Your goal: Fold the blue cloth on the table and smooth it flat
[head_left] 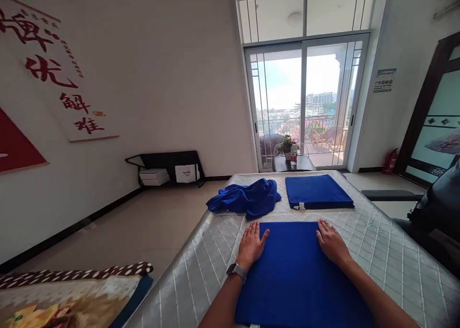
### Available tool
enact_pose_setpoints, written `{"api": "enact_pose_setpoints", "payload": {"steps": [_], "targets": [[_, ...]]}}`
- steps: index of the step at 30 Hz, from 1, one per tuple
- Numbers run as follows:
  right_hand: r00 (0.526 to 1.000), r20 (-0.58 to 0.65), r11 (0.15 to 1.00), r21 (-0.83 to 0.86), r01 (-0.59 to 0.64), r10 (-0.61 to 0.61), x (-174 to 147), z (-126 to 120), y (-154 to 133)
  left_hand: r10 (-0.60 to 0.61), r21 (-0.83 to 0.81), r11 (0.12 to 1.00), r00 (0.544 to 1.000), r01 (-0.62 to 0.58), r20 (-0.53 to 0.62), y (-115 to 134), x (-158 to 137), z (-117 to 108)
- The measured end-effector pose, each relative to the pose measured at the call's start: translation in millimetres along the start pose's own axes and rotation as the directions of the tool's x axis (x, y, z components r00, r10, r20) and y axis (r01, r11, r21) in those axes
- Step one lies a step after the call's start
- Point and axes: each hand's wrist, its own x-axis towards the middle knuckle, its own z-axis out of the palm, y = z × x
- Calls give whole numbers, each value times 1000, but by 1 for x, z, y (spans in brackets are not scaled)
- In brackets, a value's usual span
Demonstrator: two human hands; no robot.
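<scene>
A blue cloth [293, 275] lies flat and smooth in front of me, its near end cut off by the picture's lower edge. On its far left corner rests my left hand [252, 244], fingers stretched out, with a watch on the wrist. My right hand [331, 240] lies flat along the far right corner, thumb on the fabric. Beyond the hands, a crumpled blue cloth [247, 197] is heaped at the left. A neatly folded stack of blue cloth [318, 190] with a white tag sits at the right.
Everything blue lies on a quilted silvery mattress [201, 258]. Past its far end stands a small table [302, 163] with a plant [286, 146] and a bottle [293, 154]. A patterned bedcover [104, 294] is at the lower left, a dark chair [443, 213] at the right.
</scene>
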Motion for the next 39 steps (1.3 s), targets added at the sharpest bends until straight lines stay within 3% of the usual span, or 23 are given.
{"api": "enact_pose_setpoints", "payload": {"steps": [5, 13, 22, 27, 29, 31, 35, 39], "targets": [[998, -36, 999, 15, 46, -45, -1, -8, -3, 7, 9, 1000, 1000, -7, -5, 1, -1, -2], [993, 114, 999, 31, -24, 20, -5, -7, -2, 6, 14, 1000, 1000, -7, 13, 0, -1, 0], [990, 136, 996, 63, -57, 48, -7, -11, -4, 13, 38, 999, 999, -15, 34, 3, -2, -3], [990, 133, 995, 80, -66, 55, -8, -15, -5, 23, 108, 994, 996, -14, -86, 13, -5, -13], [990, 133, 993, 94, -69, 57, -9, -16, -5, 52, 105, 994, 991, -39, -123, 29, -7, -15], [990, 130, 992, 103, -72, 58, -9, -16, -5, 138, 64, 989, 987, -132, -86, 56, -9, -15], [992, 111, 994, 94, -64, 53, -10, -13, -4, 382, -64, 922, 924, -381, -3, 134, -9, -1], [996, 87, 999, 36, 13, -16, -12, -6, 2, 503, -209, 841, 863, -499, -35, 204, 3, 19]]}}
